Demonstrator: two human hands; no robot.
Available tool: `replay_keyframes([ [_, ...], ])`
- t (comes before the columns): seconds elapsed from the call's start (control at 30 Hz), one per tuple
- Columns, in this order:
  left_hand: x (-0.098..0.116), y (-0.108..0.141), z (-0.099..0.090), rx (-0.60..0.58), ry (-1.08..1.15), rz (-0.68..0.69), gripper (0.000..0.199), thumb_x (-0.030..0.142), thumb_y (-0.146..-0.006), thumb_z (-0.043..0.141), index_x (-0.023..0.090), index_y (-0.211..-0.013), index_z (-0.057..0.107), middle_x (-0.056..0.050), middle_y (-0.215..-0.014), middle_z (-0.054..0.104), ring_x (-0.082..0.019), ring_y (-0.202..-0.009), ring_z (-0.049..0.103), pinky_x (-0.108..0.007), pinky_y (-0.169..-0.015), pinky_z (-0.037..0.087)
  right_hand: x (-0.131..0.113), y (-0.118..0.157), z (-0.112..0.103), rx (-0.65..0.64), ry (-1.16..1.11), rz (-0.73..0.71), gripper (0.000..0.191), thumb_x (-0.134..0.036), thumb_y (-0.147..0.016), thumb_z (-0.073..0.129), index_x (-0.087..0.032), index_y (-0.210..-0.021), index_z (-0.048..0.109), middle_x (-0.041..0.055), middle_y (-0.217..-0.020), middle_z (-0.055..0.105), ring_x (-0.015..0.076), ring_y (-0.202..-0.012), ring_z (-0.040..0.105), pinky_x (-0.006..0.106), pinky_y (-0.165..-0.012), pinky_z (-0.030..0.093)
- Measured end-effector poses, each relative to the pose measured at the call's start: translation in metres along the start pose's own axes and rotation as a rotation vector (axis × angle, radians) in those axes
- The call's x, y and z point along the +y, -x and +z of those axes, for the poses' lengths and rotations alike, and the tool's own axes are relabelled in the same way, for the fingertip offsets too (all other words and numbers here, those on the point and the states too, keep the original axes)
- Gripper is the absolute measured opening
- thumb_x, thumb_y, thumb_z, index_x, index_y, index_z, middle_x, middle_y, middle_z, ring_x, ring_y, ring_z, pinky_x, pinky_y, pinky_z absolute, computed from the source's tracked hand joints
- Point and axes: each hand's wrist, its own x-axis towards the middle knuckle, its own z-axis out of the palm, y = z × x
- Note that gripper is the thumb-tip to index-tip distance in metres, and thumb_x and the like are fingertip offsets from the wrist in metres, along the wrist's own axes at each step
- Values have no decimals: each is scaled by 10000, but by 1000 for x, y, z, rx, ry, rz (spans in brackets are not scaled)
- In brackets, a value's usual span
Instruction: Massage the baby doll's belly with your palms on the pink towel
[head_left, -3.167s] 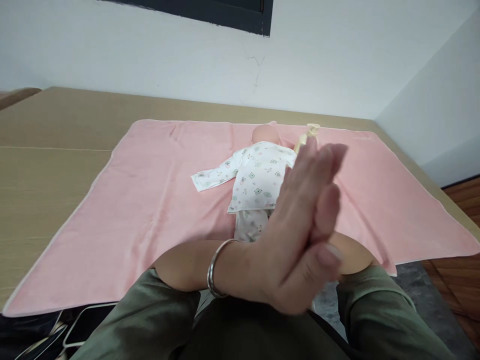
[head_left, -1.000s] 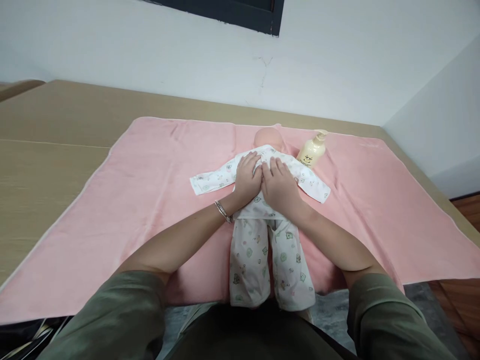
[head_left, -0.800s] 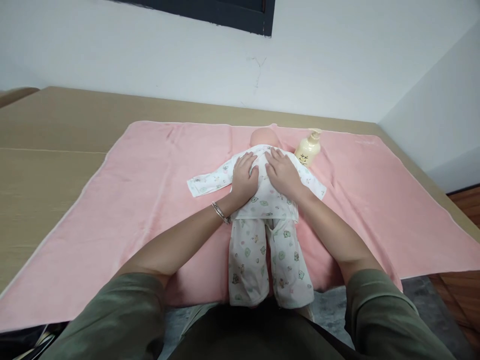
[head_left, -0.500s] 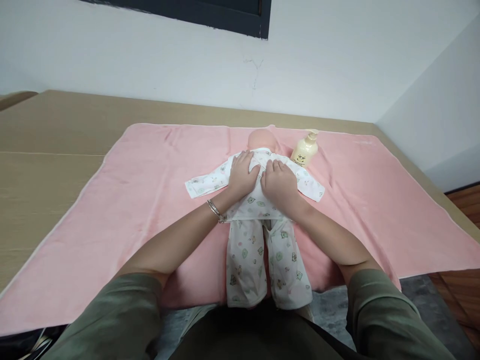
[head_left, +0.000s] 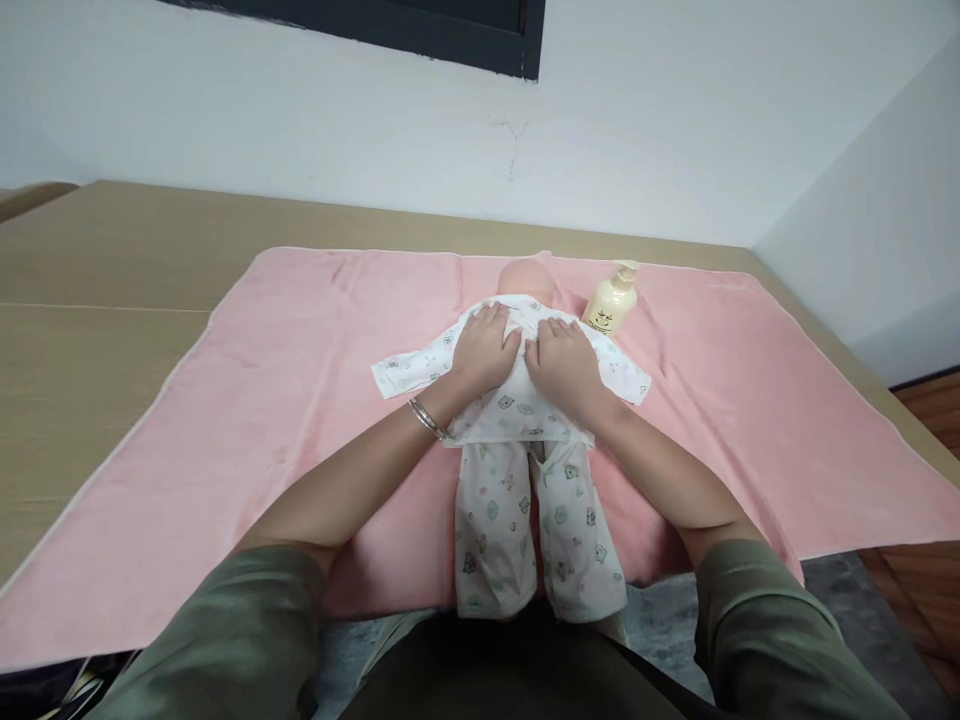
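A baby doll (head_left: 526,278) lies on a pink blanket (head_left: 330,340), its bald head toward the wall. It wears a white printed long-sleeved top (head_left: 517,415) and matching trousers (head_left: 495,530), whose legs reach the blanket's near edge. Flat on the upper left of the top rests my left hand (head_left: 486,352), fingers stretched toward the doll's head. My right hand (head_left: 564,362) lies on the upper right of the top, fingers also stretched out. The thumbs point at each other near the middle. What is under my palms is hidden.
A cream pump bottle (head_left: 611,300) stands on the blanket, right of the doll's head. The wooden table (head_left: 90,270) extends to the left under the blanket. Behind it rises a white wall (head_left: 375,140) with a dark frame (head_left: 480,40) above.
My right hand's fingers have straightened and flattened on the top. My left hand has shifted very slightly and stays flat. The doll and bottle are nearly where they were.
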Motion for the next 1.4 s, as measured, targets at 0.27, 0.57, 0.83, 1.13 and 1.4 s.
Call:
replay_keyframes([
  [0.27,19,17,-4,77,-121,100,425,197,-915,350,8,-1200,603,-241,-1269,633,-342,-1253,567,-513,-1107,403,19,-19,-1,-82,-218,50,527,-298,-951,430,-2,-1385,475,203,-1481,457,298,-1407,395,394,-1182,314],
  [0.57,0,-3,-3,-11,25,-16,482,319,-941,365,41,-1282,562,-190,-1377,582,-313,-1349,485,-475,-1162,364,2,1,-10,-66,37,-27,367,-223,-971,364,-54,-1038,683,206,-1119,693,299,-1180,605,395,-1082,423],
  [0.83,14,7,-10,41,-63,-15,383,275,-955,343,74,-1061,651,-178,-1110,693,-318,-1126,612,-451,-1023,468,18,-18,1,-72,-49,47,497,-343,-1000,363,17,-1273,567,246,-1404,522,328,-1368,443,435,-1152,342],
  [1.13,20,11,-13,23,-122,-21,337,262,-926,392,76,-1027,654,-202,-1153,666,-344,-1151,591,-474,-972,491,14,-12,-3,-10,-33,42,391,-321,-985,392,-41,-1126,626,189,-1139,669,307,-1146,587,387,-1019,439],
  [1.4,14,8,-12,35,-143,-33,366,315,-938,393,80,-1059,645,-204,-1147,666,-340,-1117,603,-462,-949,484,-2,3,-10,-29,56,59,393,-292,-992,362,-27,-1123,623,215,-1145,668,320,-1157,591,396,-1010,447],
])
